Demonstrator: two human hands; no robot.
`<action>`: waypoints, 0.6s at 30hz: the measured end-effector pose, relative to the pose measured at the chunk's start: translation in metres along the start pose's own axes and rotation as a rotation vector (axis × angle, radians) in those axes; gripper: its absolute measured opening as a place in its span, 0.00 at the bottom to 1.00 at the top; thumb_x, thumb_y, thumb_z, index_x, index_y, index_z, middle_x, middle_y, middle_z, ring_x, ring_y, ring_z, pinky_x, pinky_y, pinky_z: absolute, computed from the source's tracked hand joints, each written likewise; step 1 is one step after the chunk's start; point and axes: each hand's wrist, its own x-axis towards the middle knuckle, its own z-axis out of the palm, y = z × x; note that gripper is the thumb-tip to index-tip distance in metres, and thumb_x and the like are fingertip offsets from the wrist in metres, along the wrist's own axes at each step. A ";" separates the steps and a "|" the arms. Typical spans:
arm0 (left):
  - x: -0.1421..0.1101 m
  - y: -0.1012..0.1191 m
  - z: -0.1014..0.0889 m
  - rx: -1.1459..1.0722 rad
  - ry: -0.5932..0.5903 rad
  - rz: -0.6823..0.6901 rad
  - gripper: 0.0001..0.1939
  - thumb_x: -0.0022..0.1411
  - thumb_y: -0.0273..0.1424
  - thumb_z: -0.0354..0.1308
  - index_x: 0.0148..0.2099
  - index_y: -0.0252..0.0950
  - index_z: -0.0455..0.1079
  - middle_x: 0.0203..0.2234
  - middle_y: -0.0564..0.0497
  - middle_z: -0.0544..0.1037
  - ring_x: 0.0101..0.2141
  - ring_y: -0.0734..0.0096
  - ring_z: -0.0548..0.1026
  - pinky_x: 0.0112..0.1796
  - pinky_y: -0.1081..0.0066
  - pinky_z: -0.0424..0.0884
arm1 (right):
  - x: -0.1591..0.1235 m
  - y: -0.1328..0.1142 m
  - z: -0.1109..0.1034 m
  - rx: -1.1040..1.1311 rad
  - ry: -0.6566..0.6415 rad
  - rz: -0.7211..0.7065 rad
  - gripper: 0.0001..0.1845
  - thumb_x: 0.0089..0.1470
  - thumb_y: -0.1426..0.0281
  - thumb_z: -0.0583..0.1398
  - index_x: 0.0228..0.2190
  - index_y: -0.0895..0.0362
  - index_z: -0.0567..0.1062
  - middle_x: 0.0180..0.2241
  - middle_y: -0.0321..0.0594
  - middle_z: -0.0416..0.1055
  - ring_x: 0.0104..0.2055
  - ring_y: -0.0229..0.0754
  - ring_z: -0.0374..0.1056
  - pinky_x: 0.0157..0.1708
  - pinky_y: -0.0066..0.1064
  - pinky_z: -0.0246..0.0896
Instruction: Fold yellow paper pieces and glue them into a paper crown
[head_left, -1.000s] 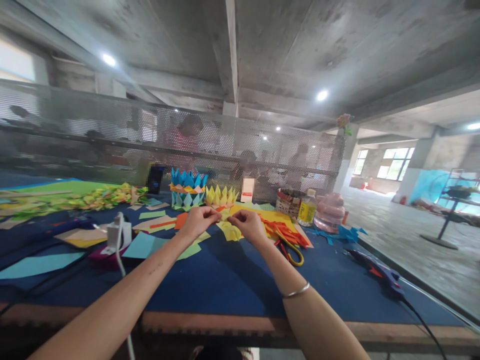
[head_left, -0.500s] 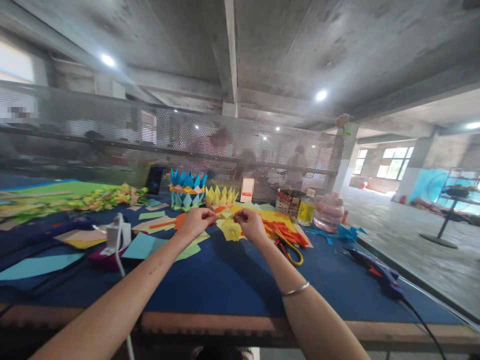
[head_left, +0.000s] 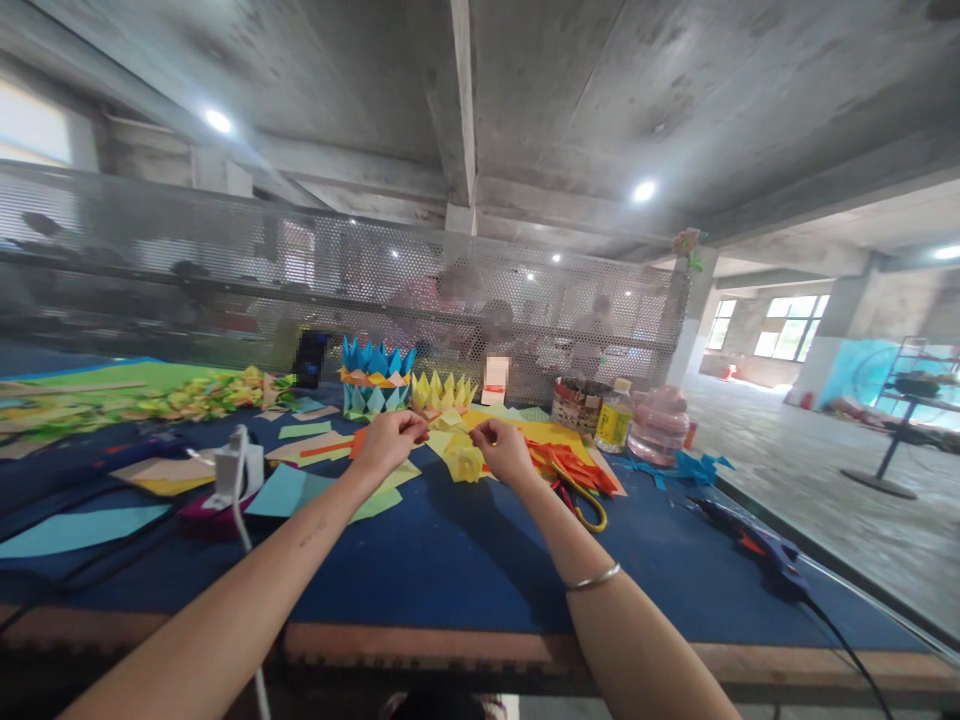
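Observation:
A pale yellow piece of paper (head_left: 448, 421) spans the gap between my two hands. My left hand (head_left: 391, 440) pinches its left side between thumb and fingers. On the other side, my right hand (head_left: 501, 447) has its fingers curled closed at the paper's right edge. Just below the hands lie folded yellow paper pieces (head_left: 463, 463). Behind them stand a yellow folded-paper ring with points (head_left: 442, 393) and a taller blue, orange and green one (head_left: 376, 378). The fingertips are small in view, so the paper's exact folds do not show.
Orange paper strips (head_left: 570, 462) and yellow-handled scissors (head_left: 589, 508) lie right of my hands. A glue gun (head_left: 757, 545) rests farther right. A basket (head_left: 577, 400), yellow bottle (head_left: 615, 415) and pink container (head_left: 660, 428) stand behind. A plug adapter (head_left: 238, 468) is left.
My hands have moved slightly apart, and more of the pale yellow paper shows between them. Beyond the mesh screen, a person has shifted to the right.

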 end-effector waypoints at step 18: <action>0.004 -0.009 0.000 0.370 -0.145 -0.049 0.10 0.56 0.28 0.54 0.37 0.36 0.76 0.36 0.47 0.81 0.38 0.64 0.78 0.37 0.73 0.67 | -0.002 0.004 -0.008 -0.383 0.010 0.231 0.09 0.52 0.70 0.55 0.28 0.57 0.76 0.31 0.44 0.76 0.35 0.43 0.69 0.28 0.28 0.50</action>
